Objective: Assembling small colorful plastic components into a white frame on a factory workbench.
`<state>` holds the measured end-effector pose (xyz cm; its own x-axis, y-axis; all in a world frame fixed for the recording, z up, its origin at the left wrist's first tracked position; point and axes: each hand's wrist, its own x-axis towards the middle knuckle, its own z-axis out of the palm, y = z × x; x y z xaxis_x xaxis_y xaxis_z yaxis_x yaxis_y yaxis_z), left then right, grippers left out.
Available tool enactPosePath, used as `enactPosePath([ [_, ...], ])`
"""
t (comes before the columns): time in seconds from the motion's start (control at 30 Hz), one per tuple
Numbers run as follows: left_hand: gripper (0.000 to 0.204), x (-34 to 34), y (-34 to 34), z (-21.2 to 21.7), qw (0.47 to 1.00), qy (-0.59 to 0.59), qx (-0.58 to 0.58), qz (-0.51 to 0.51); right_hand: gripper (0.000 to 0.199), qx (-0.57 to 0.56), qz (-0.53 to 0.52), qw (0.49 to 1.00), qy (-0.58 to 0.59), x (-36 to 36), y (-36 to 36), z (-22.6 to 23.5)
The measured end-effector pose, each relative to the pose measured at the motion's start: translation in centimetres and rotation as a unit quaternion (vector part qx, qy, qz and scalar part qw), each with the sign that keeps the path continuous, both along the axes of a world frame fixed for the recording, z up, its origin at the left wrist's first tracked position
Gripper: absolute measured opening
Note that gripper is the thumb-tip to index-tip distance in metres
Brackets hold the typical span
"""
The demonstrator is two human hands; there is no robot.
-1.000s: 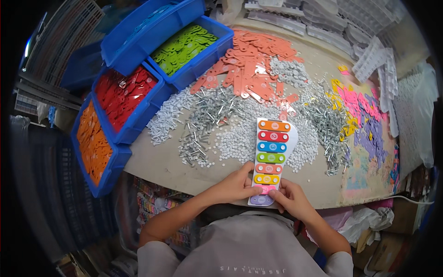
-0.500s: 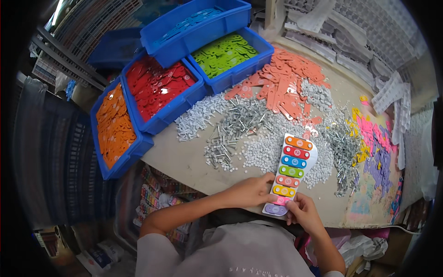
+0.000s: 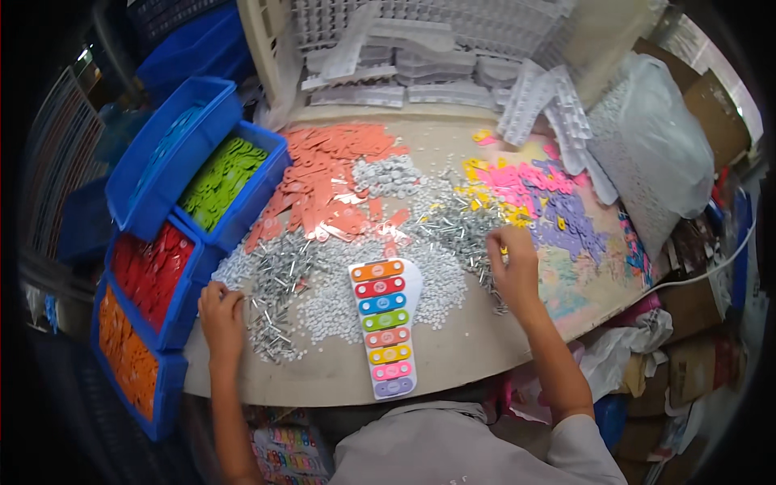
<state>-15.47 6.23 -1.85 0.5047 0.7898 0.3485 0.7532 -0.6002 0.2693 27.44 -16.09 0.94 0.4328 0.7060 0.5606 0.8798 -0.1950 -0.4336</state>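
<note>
A toy xylophone [image 3: 384,322] with a white base and a row of coloured bars lies on the table in front of me, untouched by either hand. Off to its left, my left hand [image 3: 221,315] has its fingers curled at the edge of a heap of small white plastic pegs [image 3: 234,271]. My right hand [image 3: 515,263] reaches over the far right side of a pile of metal pins [image 3: 457,230], fingers bent together beside the yellow bars [image 3: 513,213]. Whatever either hand pinches is too small or hidden to make out.
Blue bins with red [image 3: 153,271], orange [image 3: 125,347], green [image 3: 222,182] and blue pieces stand at the left. Salmon bars [image 3: 323,178], white washers [image 3: 388,176] and pink and purple bars [image 3: 566,218] cover the table's far part. A bulging clear bag [image 3: 659,145] stands at right.
Both hands have let go of the xylophone and spread apart, the left to the white pegs and the right to the metal pins. My view has turned rightward.
</note>
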Motion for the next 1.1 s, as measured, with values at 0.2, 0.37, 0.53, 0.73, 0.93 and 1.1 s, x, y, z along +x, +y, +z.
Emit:
enactPosePath([
  [0.2,0.009,1.6,-1.8,1.1,0.996,-0.087,0.017,0.003,0.011,-0.044,-0.070,0.996,-0.017,12.0,1.8,-3.5],
  [0.37,0.010,4.0,-8.1,2.8,0.967,-0.201,-0.157,-0.002,0.012,-0.132,-0.051,0.985,0.100,14.1,3.8,-4.7],
  [0.53,0.016,5.9,-12.2,4.4,0.924,-0.259,-0.274,-0.057,0.011,-0.142,-0.044,0.975,0.164,14.6,4.0,-4.2],
  [0.73,0.010,6.0,-14.4,4.6,0.887,-0.264,-0.367,-0.093,0.009,-0.101,-0.052,0.975,0.193,13.6,2.2,-2.4],
  [0.93,0.009,5.7,-15.4,2.9,0.818,-0.325,-0.473,-0.049,0.012,-0.095,0.016,0.954,0.282,11.9,3.1,-1.2],
  [1.1,0.009,6.4,-15.3,3.0,0.801,-0.327,-0.499,-0.056,0.011,-0.026,0.118,0.888,0.443,9.0,8.0,2.5],
])
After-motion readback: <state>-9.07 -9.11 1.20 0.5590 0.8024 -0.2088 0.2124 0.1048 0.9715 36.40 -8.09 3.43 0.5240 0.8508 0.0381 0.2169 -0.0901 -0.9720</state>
